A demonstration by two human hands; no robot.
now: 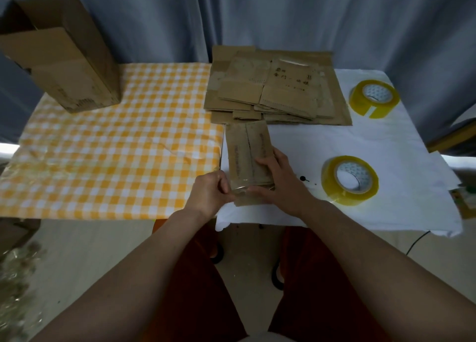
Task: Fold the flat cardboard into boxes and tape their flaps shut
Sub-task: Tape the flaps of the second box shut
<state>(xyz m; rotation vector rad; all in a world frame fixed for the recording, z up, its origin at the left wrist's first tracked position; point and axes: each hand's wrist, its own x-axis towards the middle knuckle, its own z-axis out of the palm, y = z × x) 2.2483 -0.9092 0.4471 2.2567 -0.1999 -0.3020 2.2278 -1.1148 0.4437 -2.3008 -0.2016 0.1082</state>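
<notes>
Two closed flaps top the small brown box [248, 156], gripped by left hand [211, 191] and right hand [279, 180].

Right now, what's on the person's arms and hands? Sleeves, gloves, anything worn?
Nothing visible: left hand and right hand are bare, no gloves, rings or watch showing. Both forearms are bare as far as the frame edge, no sleeves in view. Below them, dark red shorts.

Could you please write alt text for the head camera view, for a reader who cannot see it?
A person's left hand and right hand hold a small cardboard box on a white cloth, with clear tape across its near end. A stack of flat cardboard lies behind it, two tape rolls to the right, and a large open box stands far left.
</notes>
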